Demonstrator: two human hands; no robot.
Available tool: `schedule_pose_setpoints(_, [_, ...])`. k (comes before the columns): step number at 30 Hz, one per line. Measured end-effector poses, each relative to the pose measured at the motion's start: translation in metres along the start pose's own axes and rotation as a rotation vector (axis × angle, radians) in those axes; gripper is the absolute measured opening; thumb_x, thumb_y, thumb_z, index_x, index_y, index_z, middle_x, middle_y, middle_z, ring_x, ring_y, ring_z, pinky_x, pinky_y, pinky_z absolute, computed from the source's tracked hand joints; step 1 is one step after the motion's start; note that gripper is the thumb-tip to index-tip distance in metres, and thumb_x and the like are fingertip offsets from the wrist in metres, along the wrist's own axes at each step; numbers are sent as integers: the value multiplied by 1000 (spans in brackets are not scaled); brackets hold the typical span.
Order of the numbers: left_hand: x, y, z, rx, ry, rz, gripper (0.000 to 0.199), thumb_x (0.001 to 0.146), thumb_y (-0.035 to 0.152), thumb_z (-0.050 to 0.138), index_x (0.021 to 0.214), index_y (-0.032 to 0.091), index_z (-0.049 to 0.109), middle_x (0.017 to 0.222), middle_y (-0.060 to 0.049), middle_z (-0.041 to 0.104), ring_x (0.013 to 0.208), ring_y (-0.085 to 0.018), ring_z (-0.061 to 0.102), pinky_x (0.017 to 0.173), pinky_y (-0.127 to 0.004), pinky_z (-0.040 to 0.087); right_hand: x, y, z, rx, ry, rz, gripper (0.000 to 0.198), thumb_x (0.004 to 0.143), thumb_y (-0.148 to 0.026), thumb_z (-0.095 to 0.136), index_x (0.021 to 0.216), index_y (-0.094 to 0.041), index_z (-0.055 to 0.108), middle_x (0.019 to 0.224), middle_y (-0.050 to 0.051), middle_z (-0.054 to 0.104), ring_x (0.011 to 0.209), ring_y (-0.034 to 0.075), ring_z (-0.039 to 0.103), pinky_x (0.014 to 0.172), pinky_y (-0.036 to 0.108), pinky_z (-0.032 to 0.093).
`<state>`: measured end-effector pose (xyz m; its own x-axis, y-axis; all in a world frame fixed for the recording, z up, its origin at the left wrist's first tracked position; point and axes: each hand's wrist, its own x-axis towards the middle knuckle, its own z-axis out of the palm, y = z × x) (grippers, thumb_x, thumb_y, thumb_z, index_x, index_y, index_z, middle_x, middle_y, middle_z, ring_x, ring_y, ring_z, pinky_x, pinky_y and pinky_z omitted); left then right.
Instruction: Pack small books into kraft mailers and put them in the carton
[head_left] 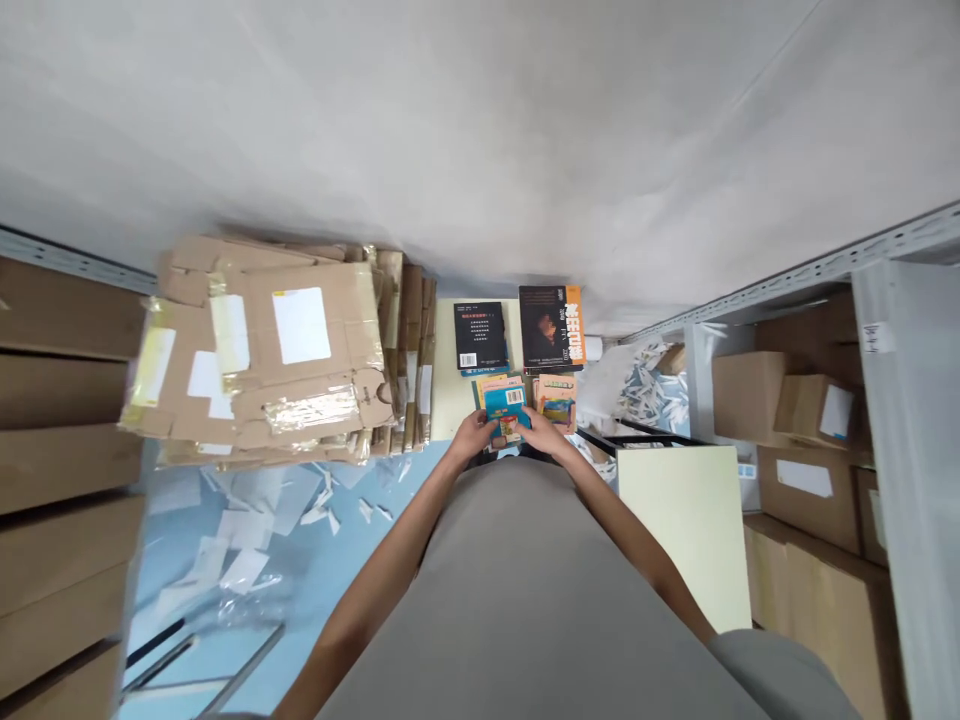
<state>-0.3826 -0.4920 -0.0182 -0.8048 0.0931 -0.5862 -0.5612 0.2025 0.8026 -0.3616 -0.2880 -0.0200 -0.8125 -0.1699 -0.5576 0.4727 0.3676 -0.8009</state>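
Observation:
Between my two hands is a small blue book [507, 399] with a white barcode label on its cover. My left hand [474, 436] grips its lower left edge, and my right hand [541, 434] grips its right edge. Just beyond it, partly covered, lie other colourful booklets [489, 383]. Beside my right hand is a booklet with a green and orange cover [557, 402]. Farther back on the pale table [448, 385] lie a black book with a barcode [480, 336] and a larger dark book with an orange strip [550, 326].
Flattened cardboard boxes [330, 325] are piled high at the left. Loose papers [240, 535] litter the blue floor. Shelves with cardboard boxes [806, 470] stand at the right, near a pale yellow tabletop [682, 530]. More boxes [64, 540] are stacked far left. A wall [480, 140] rises behind.

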Motion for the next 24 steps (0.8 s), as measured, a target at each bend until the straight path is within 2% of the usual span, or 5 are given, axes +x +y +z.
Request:
schedule_pose_setpoints(6, [-6, 1, -10, -104, -26, -69, 44, 79, 31, 89, 118, 16, 76, 106, -13, 85, 95, -29, 81, 94, -45, 66, 1, 6, 24, 65, 168, -17, 57, 93, -53, 74, 143, -26, 73, 148, 9, 73, 145, 34, 63, 127, 53, 44])
schedule_pose_setpoints(10, [-9, -6, -12, -106, 46, -61, 45, 81, 27, 85, 124, 18, 72, 122, -15, 81, 105, -28, 80, 95, -44, 65, -1, 11, 34, 108, 226, 28, 62, 91, -56, 78, 144, -25, 73, 158, 10, 66, 155, 37, 53, 132, 55, 38])
schedule_pose_setpoints(13, [-9, -7, -12, -104, 83, -23, 46, 81, 30, 85, 123, 17, 72, 118, -15, 81, 99, -26, 79, 91, -42, 65, -4, 10, 38, 158, 244, 41, 65, 89, -59, 82, 144, -25, 74, 159, 11, 65, 158, 38, 50, 132, 56, 38])
schedule_pose_setpoints(18, [-9, 1, -9, -128, -74, 53, 37, 81, 46, 83, 103, 17, 75, 105, -12, 82, 90, -26, 79, 82, -39, 65, -17, 4, 35, 257, 272, -19, 64, 88, -61, 83, 142, -28, 75, 153, 9, 70, 149, 36, 60, 130, 57, 40])
schedule_pose_setpoints(24, [-19, 25, 14, -132, -234, 156, 52, 77, 61, 85, 106, 19, 79, 109, -10, 83, 100, -28, 77, 92, -41, 64, -73, 4, 3, 399, 407, -45, 62, 86, -63, 83, 136, -26, 78, 147, 11, 74, 140, 34, 67, 122, 51, 50])
